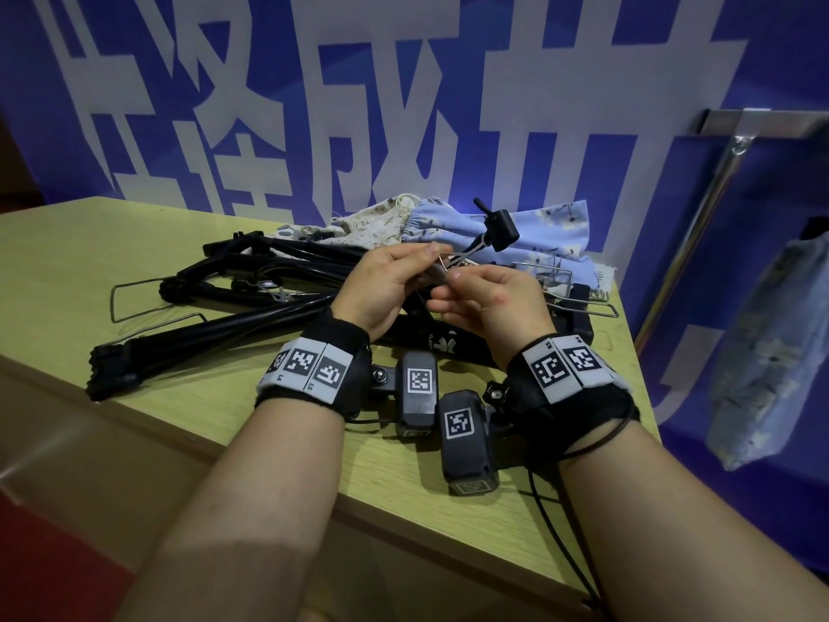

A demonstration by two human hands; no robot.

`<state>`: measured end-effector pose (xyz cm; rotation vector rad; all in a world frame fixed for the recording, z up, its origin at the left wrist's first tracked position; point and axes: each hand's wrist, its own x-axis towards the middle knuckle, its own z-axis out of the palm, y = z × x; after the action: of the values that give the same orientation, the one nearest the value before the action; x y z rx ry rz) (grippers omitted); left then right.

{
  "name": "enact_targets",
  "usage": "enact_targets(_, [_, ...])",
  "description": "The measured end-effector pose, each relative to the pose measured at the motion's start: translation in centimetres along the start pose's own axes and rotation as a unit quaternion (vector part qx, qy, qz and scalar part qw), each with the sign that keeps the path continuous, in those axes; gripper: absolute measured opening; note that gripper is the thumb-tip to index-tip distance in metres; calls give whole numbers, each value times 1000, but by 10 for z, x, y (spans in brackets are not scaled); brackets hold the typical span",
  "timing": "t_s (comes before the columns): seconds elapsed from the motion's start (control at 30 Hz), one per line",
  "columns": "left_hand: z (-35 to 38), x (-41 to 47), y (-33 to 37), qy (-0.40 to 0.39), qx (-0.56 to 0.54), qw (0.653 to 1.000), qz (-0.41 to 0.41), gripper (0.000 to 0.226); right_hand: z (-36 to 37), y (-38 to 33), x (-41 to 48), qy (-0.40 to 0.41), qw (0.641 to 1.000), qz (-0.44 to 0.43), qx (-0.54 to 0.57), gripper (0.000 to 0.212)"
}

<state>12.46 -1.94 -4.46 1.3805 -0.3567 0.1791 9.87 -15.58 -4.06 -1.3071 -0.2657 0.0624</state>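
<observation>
Both of my hands are raised over the middle of the yellow-green table (67, 244). My left hand (386, 285) and my right hand (489, 298) pinch a thin metal wire clip (448, 264) between thumb and fingertips. That wire leads up to a black plastic clip piece (502, 228) of a hanger. The lower part of this hanger is hidden behind my hands. Both wrists wear black bands with square printed markers and small black camera units.
A pile of black clip hangers (215, 280) with wire loops lies at the left of the table. A cream patterned garment (372, 222) and a blue floral garment (551, 231) lie at the back. A metal rail (700, 208) with a hanging blue garment (771, 352) stands at the right.
</observation>
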Motion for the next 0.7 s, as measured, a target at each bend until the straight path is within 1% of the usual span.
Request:
enact_targets(0.4, [-5, 2, -3, -19, 22, 999, -15, 19, 3, 0, -2, -32, 999, 22, 25, 22])
enact_targets(0.7, [-6, 1, 0, -26, 22, 999, -25, 18, 3, 0, 0, -36, 998, 7, 50, 19])
